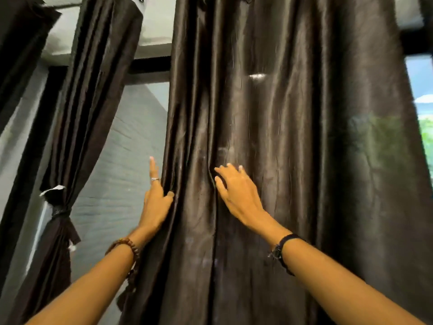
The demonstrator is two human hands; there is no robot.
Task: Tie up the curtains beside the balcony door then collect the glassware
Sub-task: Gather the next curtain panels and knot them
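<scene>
The loose curtain [293,148], a dark glossy brown panel, hangs full length straight ahead and fills the middle and right of the view, untied, with both hands on it. The left hand [155,202] grips its left edge: the thumb and the lower fingers curl round a bunch of folds, while the forefinger [152,167], which wears a ring, points straight up along the hem. The right hand [236,191] lies flat on the cloth just right of a deep vertical crease, its fingers spread and slightly bent, the fingertips pressing the fabric and pinching nothing. Between the two hands runs a band of pleats.

A beaded bracelet [127,245] circles the left wrist and a dark cord band [284,252] the right wrist.

Well to the left of the left fingers hangs the tied curtain [93,102], gathered in at its waist by a tie-back [59,213] of the same dark cloth, with a bit of white showing above the knot. Between that curtain and the left forefinger a grey wall [121,165] shows. Far beyond the right fingers, at the frame's right edge, a strip of window [421,113] shows sky and green leaves.
</scene>
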